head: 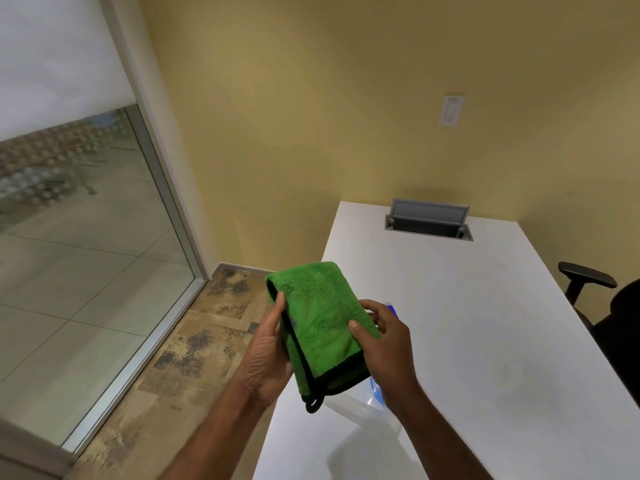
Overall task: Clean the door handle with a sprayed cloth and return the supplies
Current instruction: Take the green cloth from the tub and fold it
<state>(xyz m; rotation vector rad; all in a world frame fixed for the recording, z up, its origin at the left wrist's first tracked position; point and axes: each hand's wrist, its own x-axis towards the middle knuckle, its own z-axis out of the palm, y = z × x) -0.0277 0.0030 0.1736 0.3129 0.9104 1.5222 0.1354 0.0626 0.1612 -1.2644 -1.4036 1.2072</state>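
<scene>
Cloth [322, 323]: green, black-edged, folded into a thick pad; held in the air over the near-left corner of the desk [485, 323], clear of its top.
Left hand [266, 355]: fingers closed along the cloth's left folded edge, thumb on top, palm beneath.
Right hand [384, 341]: thumb pressed on the cloth's right edge; the other fingers are hidden behind it, so their state cannot be told. A blue cap shows just past the knuckles.
Bottle [375, 393]: clear with a blue part, mostly hidden under the right hand and cloth, at the desk's near-left part. It is judged to be the sprayer; whether it is gripped or only standing there cannot be told.
Contents: liquid level not visible.
Handling of cloth: soft, light and plush, judged easy to grip and not fragile; it will sag and unfold if taken by one corner. It is best taken across the folded edges, as now, or flat over a palm. The loop at its lower corner hangs free.
Handling of bottle: smooth plastic, possibly slippery if wet; best taken by the neck.
Door handle: not in view.
Box in desk [429, 225]: lid raised at the desk's far end; contents not visible.
</scene>
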